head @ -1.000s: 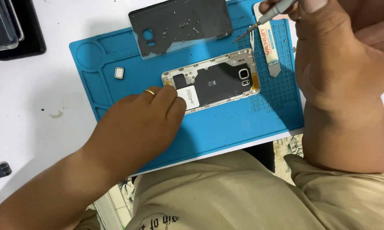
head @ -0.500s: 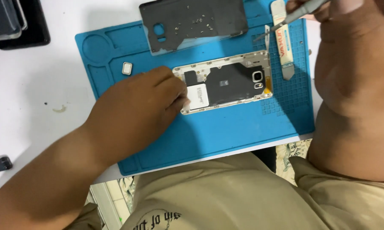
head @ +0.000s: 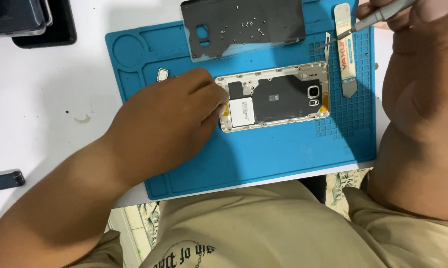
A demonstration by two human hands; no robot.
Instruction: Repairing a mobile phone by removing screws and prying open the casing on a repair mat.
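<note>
Opened smartphone (head: pixel 273 97) lying back-up near the middle of the blue repair mat (head: pixel 263 154) on the white worktop (head: pixel 50 94), long axis running left to right, camera end toward the right. Left hand (head: pixel 172 111) resting at the phone's left short end, fingers (head: pixel 211 94) curled down and pressing on that edge, touching it. Right hand (head: pixel 417 54) raised above and to the right, well apart from the phone, fingers pinched around a slim metal screwdriver (head: pixel 363 25) with its tip pointing down-left. Removed dark back cover (head: pixel 244 25) with loose screws just beyond the phone; flat pry tool (head: pixel 347 54) beside it on the right. Left hand plainly nearer.
</note>
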